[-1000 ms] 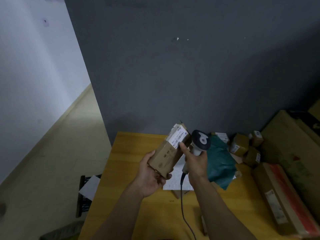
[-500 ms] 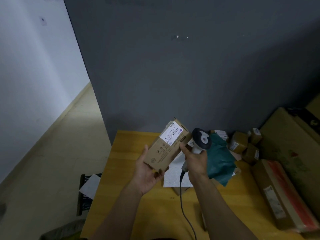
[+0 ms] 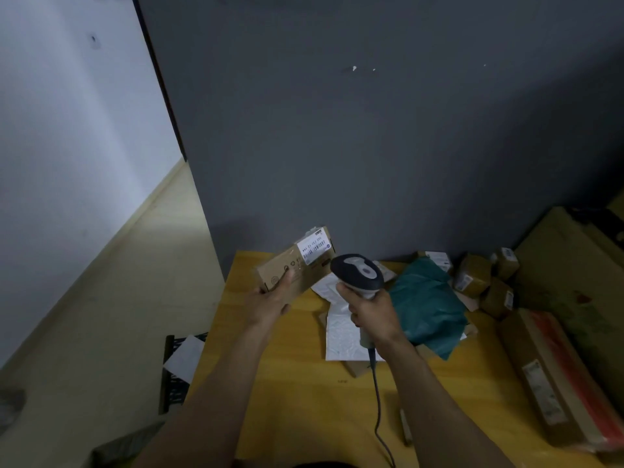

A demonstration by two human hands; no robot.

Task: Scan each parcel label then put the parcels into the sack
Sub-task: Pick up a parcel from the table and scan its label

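Cardboard, brown and plain: the box (image 3: 297, 265) was held in the air above the table's (image 3: 287, 366) far left corner. The left hand (image 3: 270, 298) gripped its near end with the thumb on top. The box's long axis ran from that hand up and away to the right, and the white label (image 3: 313, 246) sat at the far end, facing upward. Just beside that end, to its right and slightly lower, was the head of the scanner (image 3: 358, 271). The right hand (image 3: 371, 310) was wrapped round its handle, and its cable (image 3: 376, 400) trailed toward the table's near edge. So the label lay up and to the left of the right hand. In my judgement the scan turned on this: the head stood beside the label, not facing it, so 1 of the 2 needed tilting. Further right, a green bag (image 3: 425, 298) and several small boxes (image 3: 472, 275) lay near the far edge. No sack could be made out.
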